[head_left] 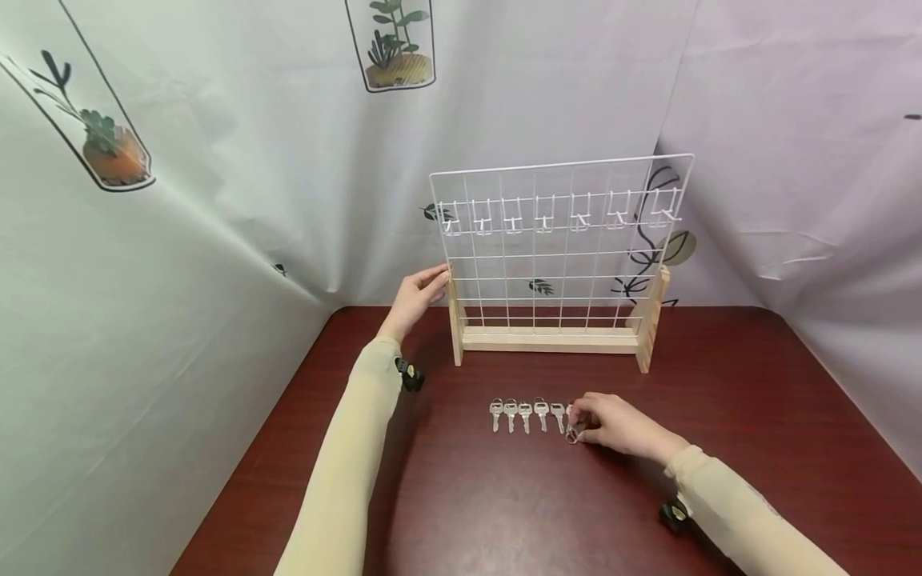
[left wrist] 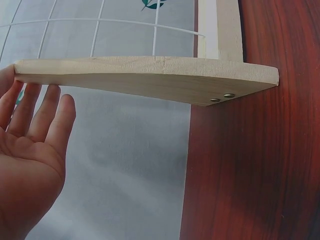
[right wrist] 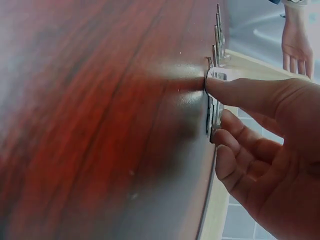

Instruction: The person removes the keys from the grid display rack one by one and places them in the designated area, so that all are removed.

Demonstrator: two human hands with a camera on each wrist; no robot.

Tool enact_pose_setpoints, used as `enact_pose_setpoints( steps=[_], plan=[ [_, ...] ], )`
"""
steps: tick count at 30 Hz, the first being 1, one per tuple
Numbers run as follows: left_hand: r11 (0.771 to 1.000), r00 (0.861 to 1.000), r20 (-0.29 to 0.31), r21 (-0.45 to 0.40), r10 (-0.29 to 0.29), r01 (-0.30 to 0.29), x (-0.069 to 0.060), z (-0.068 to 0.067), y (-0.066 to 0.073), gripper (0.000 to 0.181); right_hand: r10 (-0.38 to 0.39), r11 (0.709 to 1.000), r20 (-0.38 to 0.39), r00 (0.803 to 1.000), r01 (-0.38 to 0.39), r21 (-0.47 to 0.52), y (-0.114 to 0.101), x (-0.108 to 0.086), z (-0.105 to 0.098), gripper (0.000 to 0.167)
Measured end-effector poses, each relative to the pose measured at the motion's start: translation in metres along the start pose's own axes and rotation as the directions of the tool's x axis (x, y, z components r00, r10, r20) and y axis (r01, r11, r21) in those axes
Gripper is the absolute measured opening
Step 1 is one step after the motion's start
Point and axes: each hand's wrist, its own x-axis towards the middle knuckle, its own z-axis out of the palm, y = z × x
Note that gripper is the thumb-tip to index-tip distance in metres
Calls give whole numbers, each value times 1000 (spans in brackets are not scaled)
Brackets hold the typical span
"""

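A white wire grid rack [head_left: 562,258] with wooden uprights stands toward the back of the table. My left hand [head_left: 420,294] grips the top of its left wooden upright [left wrist: 150,75], thumb on one side and fingertips on the other. In front of the rack lie several silver keys [head_left: 526,416] in a row, each with a small ring. At the row's right end my right hand [head_left: 619,424] pinches a key [right wrist: 211,117] between thumb and curled fingers; a ring [head_left: 572,437] shows by the fingertips. The fingers partly cover another key beside it.
White hooks [head_left: 543,224] hang in a row along the upper grid. The dark red table [head_left: 461,512] has rounded back corners, and pale printed cloth [head_left: 288,120] hangs behind and beside it. Dark wrist devices [head_left: 410,374] sit on both sleeves.
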Motion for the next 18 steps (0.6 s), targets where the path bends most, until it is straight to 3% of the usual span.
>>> enact_pose_setpoints(
  steps=[11, 18],
  plan=[
    [1000, 1000, -2, 7, 9, -9, 1, -2, -1, 49, 10, 989, 92, 996, -24, 148, -5, -10, -9, 18],
    [999, 999, 21, -22, -33, 33, 0, -3, 3, 47, 41, 971, 50, 998, -52, 233, 0, -16, -14, 13]
  ],
)
